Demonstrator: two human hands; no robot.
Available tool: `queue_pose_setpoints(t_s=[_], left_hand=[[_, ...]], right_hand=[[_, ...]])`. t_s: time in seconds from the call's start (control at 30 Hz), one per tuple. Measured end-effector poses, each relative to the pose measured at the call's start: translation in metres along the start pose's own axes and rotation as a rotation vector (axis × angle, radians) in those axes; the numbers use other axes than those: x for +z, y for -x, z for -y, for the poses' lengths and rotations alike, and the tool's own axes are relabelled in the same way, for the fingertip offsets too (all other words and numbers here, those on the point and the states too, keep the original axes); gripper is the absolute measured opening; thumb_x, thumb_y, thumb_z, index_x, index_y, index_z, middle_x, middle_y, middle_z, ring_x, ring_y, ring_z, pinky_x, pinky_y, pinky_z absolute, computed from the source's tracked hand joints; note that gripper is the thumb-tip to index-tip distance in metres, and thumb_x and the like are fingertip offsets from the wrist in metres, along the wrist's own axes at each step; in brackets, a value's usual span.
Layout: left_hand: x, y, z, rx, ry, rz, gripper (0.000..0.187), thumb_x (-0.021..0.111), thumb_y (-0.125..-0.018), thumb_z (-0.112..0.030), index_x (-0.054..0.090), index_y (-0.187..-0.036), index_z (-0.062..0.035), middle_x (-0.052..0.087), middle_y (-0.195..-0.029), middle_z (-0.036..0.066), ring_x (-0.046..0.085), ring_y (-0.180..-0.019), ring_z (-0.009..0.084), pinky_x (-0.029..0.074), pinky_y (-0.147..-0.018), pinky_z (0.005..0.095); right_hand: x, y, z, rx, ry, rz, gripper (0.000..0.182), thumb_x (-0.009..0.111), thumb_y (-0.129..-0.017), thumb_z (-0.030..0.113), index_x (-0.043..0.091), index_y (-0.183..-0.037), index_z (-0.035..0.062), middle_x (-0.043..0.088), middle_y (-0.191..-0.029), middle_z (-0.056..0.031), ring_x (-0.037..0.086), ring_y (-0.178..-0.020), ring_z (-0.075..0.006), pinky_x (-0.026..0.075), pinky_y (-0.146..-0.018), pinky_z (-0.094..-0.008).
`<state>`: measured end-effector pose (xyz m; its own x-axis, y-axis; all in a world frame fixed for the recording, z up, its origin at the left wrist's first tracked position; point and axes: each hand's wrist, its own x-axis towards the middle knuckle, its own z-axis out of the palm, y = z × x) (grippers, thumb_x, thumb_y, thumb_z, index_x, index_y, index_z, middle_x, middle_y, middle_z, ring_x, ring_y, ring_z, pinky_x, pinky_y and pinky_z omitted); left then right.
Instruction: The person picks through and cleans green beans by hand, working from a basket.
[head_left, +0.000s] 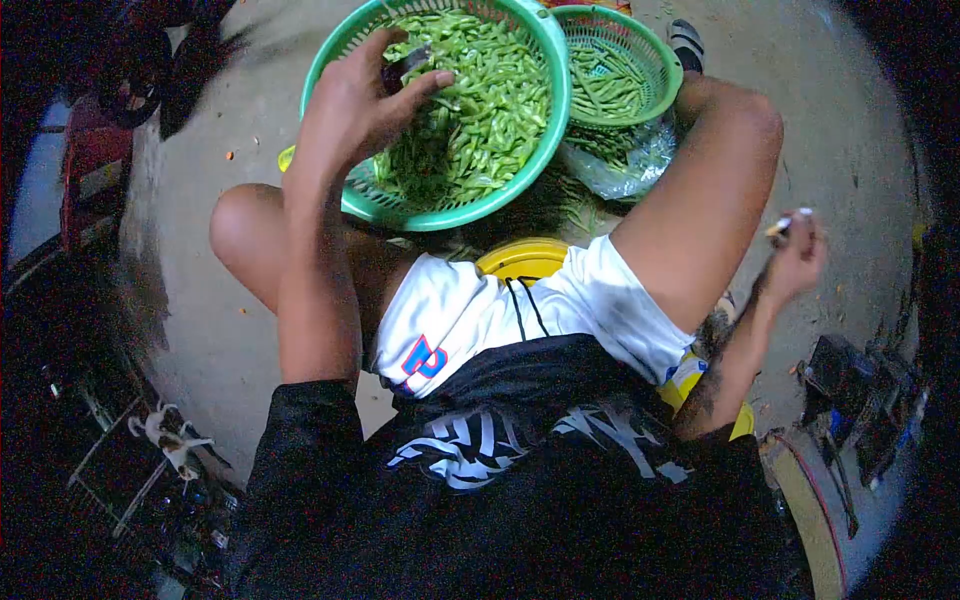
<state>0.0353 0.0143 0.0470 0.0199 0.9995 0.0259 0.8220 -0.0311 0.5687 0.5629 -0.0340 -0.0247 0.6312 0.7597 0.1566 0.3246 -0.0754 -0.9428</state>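
Observation:
My left hand (375, 95) is over the left side of a large green basket (553, 75), its thumb and fingers spread apart above many cut green bean pieces (490, 120). Nothing shows between those fingers. Out to the right, beyond my knee, my right hand (797, 258) is raised with its fingers closed on a small white-and-orange object (780, 227), too small to name. A smaller green basket (668, 75) of long whole beans (605, 85) stands behind the large one, above a clear plastic bag (630, 172) with more beans.
A yellow container (525, 258) is between my thighs. Another yellow thing (742, 420) shows beside my right hip. A cat (175, 438) is on the floor at lower left, near a metal rack. Dark objects (850, 385) lie at right, and a red object (95, 170) stands at far left.

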Motion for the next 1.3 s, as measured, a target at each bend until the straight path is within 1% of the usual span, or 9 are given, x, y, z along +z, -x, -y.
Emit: queue_pose_setpoints(t_s=[0.17, 0.37, 0.47, 0.57, 0.67, 0.93, 1.13, 1.2, 1.3], left_hand=[[-0.007, 0.002, -0.011, -0.084, 0.003, -0.105, 0.052, 0.054, -0.101, -0.048, 0.063, -0.121, -0.0007, 0.068, -0.085, 0.025, 0.068, -0.083, 0.0403, 0.051, -0.078, 0.0475], [-0.009, 0.002, 0.009, -0.089, 0.08, -0.171, 0.043, 0.048, -0.105, -0.04, 0.063, -0.118, -0.003, 0.068, -0.089, 0.026, 0.067, -0.087, 0.0415, 0.051, -0.079, 0.0468], [-0.017, 0.012, 0.009, -0.064, 0.146, -0.205, 0.04, 0.048, -0.105, -0.038, 0.064, -0.119, -0.004, 0.068, -0.089, 0.026, 0.068, -0.085, 0.0413, 0.051, -0.077, 0.0458], [-0.021, 0.021, 0.018, -0.113, 0.073, -0.246, 0.037, 0.05, -0.104, -0.035, 0.064, -0.121, -0.0056, 0.069, -0.091, 0.024, 0.069, -0.084, 0.0395, 0.052, -0.077, 0.0445], [-0.02, 0.026, 0.03, -0.099, 0.088, -0.271, 0.035, 0.052, -0.103, -0.034, 0.064, -0.121, -0.0065, 0.071, -0.093, 0.023, 0.07, -0.083, 0.0387, 0.053, -0.077, 0.0433], [-0.017, 0.028, 0.025, -0.111, 0.012, -0.178, 0.036, 0.056, -0.102, -0.035, 0.066, -0.119, -0.0052, 0.072, -0.088, 0.021, 0.07, -0.078, 0.032, 0.053, -0.075, 0.0402], [-0.014, 0.017, 0.039, -0.127, 0.093, -0.236, 0.036, 0.055, -0.102, -0.034, 0.067, -0.118, -0.0042, 0.071, -0.089, 0.021, 0.07, -0.078, 0.0318, 0.053, -0.076, 0.0395], [-0.017, 0.015, 0.04, -0.114, 0.122, -0.245, 0.036, 0.055, -0.101, -0.034, 0.066, -0.119, -0.0043, 0.071, -0.092, 0.023, 0.07, -0.082, 0.0346, 0.053, -0.079, 0.0409], [-0.014, 0.011, 0.048, -0.143, 0.101, -0.245, 0.038, 0.054, -0.101, -0.034, 0.066, -0.12, -0.004, 0.071, -0.097, 0.025, 0.069, -0.091, 0.0392, 0.053, -0.083, 0.0436]], right_hand=[[0.041, 0.02, 0.139, -0.376, 0.076, 0.322, 0.025, 0.071, -0.095, 0.009, 0.068, -0.118, 0.0007, 0.074, -0.105, -0.01, 0.069, -0.091, -0.0159, 0.055, -0.078, -0.0298], [0.156, 0.046, 0.089, -0.449, 0.69, 1.202, 0.029, 0.075, -0.085, 0.01, 0.069, -0.112, 0.0017, 0.07, -0.089, -0.0198, 0.07, -0.086, -0.0251, 0.055, -0.08, -0.0372], [0.194, 0.06, 0.038, -0.577, 0.719, 1.215, 0.024, 0.075, -0.084, 0.01, 0.069, -0.105, -0.0004, 0.069, -0.083, -0.0205, 0.067, -0.072, -0.0249, 0.053, -0.071, -0.0388], [0.205, 0.081, 0.021, -0.029, 0.524, 1.122, 0.017, 0.075, -0.088, 0.013, 0.07, -0.1, 0.0028, 0.072, -0.082, -0.0092, 0.066, -0.067, -0.0122, 0.053, -0.061, -0.0315], [0.197, 0.091, 0.026, 0.506, 0.022, 0.978, 0.02, 0.076, -0.088, 0.014, 0.07, -0.101, 0.0001, 0.073, -0.084, -0.01, 0.068, -0.066, -0.0155, 0.057, -0.062, -0.0282], [0.213, 0.163, 0.015, 0.724, -0.233, 0.805, 0.023, 0.056, -0.091, -0.002, 0.064, -0.112, -0.0067, 0.063, -0.102, -0.0101, 0.067, -0.083, -0.0204, 0.063, -0.072, -0.0353], [0.207, 0.175, -0.003, 0.683, -0.297, 0.831, 0.013, 0.06, -0.087, 0.0, 0.067, -0.098, -0.0031, 0.059, -0.086, -0.0066, 0.061, -0.08, -0.0202, 0.059, -0.072, -0.0383], [0.198, 0.175, 0.007, 0.761, -0.362, 0.824, 0.036, 0.063, -0.09, 0.003, 0.062, -0.125, -0.0065, 0.063, -0.114, -0.0124, 0.064, -0.098, -0.0229, 0.059, -0.081, -0.0382], [0.177, 0.17, 0.034, 0.812, -0.407, 0.782, 0.05, 0.062, -0.097, 0.011, 0.048, -0.143, -0.0034, 0.064, -0.118, -0.0094, 0.063, -0.107, -0.0197, 0.055, -0.094, -0.0395]])
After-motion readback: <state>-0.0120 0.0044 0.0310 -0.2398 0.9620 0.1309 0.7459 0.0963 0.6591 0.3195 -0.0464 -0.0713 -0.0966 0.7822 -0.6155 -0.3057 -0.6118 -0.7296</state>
